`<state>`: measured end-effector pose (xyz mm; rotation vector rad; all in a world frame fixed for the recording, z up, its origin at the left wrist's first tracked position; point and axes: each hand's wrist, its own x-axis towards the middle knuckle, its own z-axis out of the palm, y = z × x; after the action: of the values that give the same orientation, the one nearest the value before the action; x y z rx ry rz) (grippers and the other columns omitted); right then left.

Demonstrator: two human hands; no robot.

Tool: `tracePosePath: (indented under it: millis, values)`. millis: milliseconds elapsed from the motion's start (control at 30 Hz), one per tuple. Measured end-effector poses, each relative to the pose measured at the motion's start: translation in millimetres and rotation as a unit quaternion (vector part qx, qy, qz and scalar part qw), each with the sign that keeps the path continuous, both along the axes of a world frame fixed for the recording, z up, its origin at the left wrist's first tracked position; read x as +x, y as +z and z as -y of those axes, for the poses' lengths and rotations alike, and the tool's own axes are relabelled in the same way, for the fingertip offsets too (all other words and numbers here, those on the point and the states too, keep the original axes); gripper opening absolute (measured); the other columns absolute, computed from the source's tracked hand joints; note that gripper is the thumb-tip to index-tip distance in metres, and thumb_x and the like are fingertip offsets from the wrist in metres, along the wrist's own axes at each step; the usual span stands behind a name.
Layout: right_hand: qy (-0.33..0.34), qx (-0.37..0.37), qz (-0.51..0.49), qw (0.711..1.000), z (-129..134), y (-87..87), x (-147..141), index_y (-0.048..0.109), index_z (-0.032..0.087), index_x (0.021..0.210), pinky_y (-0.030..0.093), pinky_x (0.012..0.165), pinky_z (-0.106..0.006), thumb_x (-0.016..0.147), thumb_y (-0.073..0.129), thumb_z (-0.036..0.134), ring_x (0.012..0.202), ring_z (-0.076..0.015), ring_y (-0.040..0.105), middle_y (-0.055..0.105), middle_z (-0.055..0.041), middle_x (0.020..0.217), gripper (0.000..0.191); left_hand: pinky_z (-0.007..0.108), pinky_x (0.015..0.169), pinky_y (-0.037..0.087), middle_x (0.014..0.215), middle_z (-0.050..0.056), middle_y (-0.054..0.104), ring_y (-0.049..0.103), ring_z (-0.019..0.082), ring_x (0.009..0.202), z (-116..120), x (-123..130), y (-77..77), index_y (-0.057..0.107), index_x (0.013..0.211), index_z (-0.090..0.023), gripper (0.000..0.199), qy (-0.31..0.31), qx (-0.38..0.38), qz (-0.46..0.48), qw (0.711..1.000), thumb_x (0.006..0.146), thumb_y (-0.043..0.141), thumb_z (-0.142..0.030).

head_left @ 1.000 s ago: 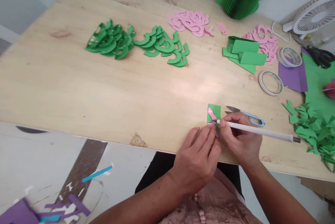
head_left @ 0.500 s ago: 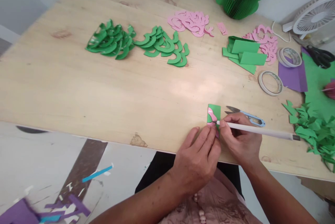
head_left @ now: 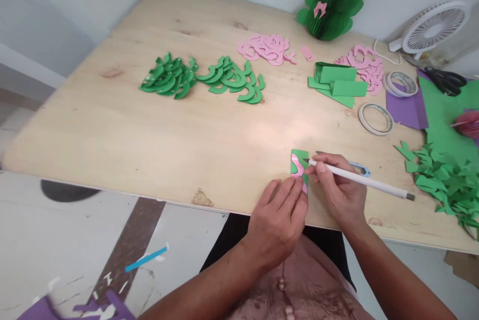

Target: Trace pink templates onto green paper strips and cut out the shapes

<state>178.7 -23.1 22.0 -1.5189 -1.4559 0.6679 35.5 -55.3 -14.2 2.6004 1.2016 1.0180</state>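
A strip of green paper (head_left: 303, 153) lies near the table's front edge, with a wavy pink paper cutout (head_left: 297, 164) on top of it. My left hand (head_left: 279, 215) presses both down with fingers laid flat, covering their lower part. In my right hand (head_left: 342, 190), a white pencil (head_left: 370, 180) is pinched, dark end to the right. Its dark tip is at the green strip, just right of the pink cutout's edge. Blue-handled thread snips (head_left: 361, 168) lie behind my right hand, mostly hidden by it.
Curved green cutouts (head_left: 239, 78), a glossy green pile (head_left: 168, 76) and pink cutouts (head_left: 267, 49) lie farther back. Folded green papers (head_left: 339, 80), tape rolls (head_left: 376, 119), black scissors (head_left: 445, 80) and green scraps (head_left: 445, 175) are right. A white fan (head_left: 430, 31) stands by the wall.
The pencil tip has moved slightly up and away from the pink cutout's lower edge. My right hand now covers more of the snips. The head view has tilted upward a little.
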Motion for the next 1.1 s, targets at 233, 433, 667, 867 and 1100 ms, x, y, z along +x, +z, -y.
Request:
tracePosePath:
  millis: [233, 433, 667, 867, 1100]
  values:
    - [0.024, 0.057, 0.106, 0.993, 5, -4.1, -2, 0.063, 0.021, 0.103, 0.054, 0.073, -0.031, 0.091, 0.051, 0.026, 0.080, -0.0185, 0.069, 0.072, -0.0052, 0.089, 0.017, 0.041, 0.096, 0.045, 0.118, 0.015, 0.066, 0.059, 0.025, 0.115, 0, 2, 2.3, 0.063, 0.104, -0.010, 0.026, -0.001, 0.001, -0.002, 1.000, 0.084, 0.046, -0.009]
    - [0.055, 0.082, 0.178, 0.979, 5, -10.9, 1, 0.065, 0.022, 0.100, 0.053, 0.070, -0.030, 0.093, 0.048, 0.027, 0.080, -0.0189, 0.069, 0.073, -0.0056, 0.091, 0.020, 0.042, 0.096, 0.045, 0.120, 0.015, 0.065, 0.057, 0.025, 0.117, 0, 3, 2.2, 0.063, 0.103, -0.010, 0.026, -0.007, 0.009, 0.002, 1.000, 0.083, 0.047, -0.009]
    - [0.058, 0.097, 0.199, 0.973, 5, -13.5, 2, 0.066, 0.021, 0.097, 0.053, 0.072, -0.030, 0.094, 0.047, 0.029, 0.080, -0.0196, 0.069, 0.073, -0.0062, 0.085, 0.021, 0.042, 0.095, 0.048, 0.120, 0.015, 0.065, 0.056, 0.025, 0.119, 1, 3, 5.8, 0.063, 0.101, -0.012, 0.027, -0.011, -0.009, 0.006, 1.000, 0.083, 0.044, -0.009]
    - [0.059, 0.093, 0.179, 0.978, 7, -12.1, 1, 0.064, 0.021, 0.097, 0.050, 0.075, -0.030, 0.095, 0.045, 0.029, 0.080, -0.0190, 0.067, 0.072, -0.0072, 0.089, 0.021, 0.043, 0.098, 0.047, 0.114, 0.012, 0.067, 0.057, 0.022, 0.117, 2, -4, 12.8, 0.062, 0.098, -0.015, 0.025, -0.039, -0.042, 0.058, 0.997, 0.084, 0.043, -0.008]
    - [0.054, 0.086, 0.170, 0.980, 8, -9.2, 0, 0.064, 0.020, 0.098, 0.050, 0.072, -0.031, 0.093, 0.045, 0.026, 0.078, -0.0198, 0.067, 0.072, -0.0076, 0.086, 0.021, 0.044, 0.102, 0.043, 0.117, 0.010, 0.067, 0.057, 0.022, 0.119, -24, -31, 18.7, 0.062, 0.107, -0.016, 0.026, -0.066, -0.042, 0.015, 0.997, 0.088, 0.046, -0.011]
